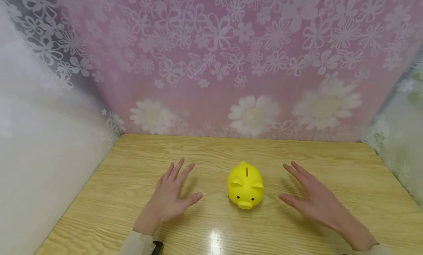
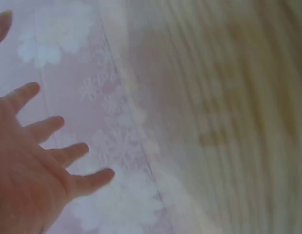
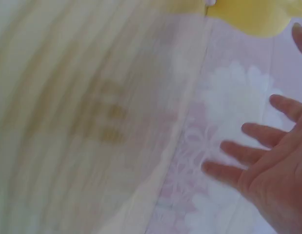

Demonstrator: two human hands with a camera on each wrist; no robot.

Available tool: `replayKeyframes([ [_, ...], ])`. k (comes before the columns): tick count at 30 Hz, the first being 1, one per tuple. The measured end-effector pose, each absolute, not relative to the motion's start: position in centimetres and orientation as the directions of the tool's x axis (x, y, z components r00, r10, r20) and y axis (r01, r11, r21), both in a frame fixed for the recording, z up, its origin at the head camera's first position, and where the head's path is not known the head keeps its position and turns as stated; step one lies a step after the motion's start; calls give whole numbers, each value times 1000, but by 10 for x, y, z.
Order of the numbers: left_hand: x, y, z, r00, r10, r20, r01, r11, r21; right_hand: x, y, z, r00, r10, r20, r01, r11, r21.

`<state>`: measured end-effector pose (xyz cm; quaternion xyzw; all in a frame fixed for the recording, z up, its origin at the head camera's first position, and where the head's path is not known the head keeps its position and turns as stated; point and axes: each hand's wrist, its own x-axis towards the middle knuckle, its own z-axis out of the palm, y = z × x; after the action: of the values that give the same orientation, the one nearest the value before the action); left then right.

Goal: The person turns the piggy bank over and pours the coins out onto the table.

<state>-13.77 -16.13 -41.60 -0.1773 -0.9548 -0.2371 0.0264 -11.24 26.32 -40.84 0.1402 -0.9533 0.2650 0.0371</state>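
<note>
A yellow piggy bank (image 1: 245, 187) stands upright on the wooden table, its snout toward me and a coin slot on top. To its left, my left hand (image 1: 172, 200) hovers with fingers spread, apart from it. On the other side my right hand (image 1: 314, 203) is held likewise, thumb and fingers extended and touching nothing. The left wrist view shows the left hand (image 2: 33, 161) with an empty palm. In the right wrist view, part of the piggy bank (image 3: 258, 17) appears at the top, away from the fingers of the right hand (image 3: 277, 161).
The wooden table (image 1: 138, 148) reaches back to a pink curtain (image 1: 205, 82) with white flowers. Pale cloth (image 1: 43, 144) hangs along the left side, and a flowered cloth (image 1: 403, 137) hangs on the right. Light glares off the table near its front.
</note>
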Motion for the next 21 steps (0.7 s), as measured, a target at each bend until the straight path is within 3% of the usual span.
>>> replayKeyframes([
  [6, -138, -145, -413, -901, 381, 206, 430, 729, 532, -118, 237, -404, -901, -370, 225, -431, 708, -559],
  [13, -138, -133, -412, -895, 392, 213, 442, 717, 539, -127, 216, -408, -845, -458, 276, -530, 656, -537],
  [16, -139, -131, -412, -890, 399, 220, 452, 715, 533, -132, 210, -410, -843, -462, 277, -533, 641, -553],
  [21, -139, -128, -413, -880, 417, 226, 470, 706, 530, -141, 205, -414, -862, -444, 245, -481, 563, -672],
])
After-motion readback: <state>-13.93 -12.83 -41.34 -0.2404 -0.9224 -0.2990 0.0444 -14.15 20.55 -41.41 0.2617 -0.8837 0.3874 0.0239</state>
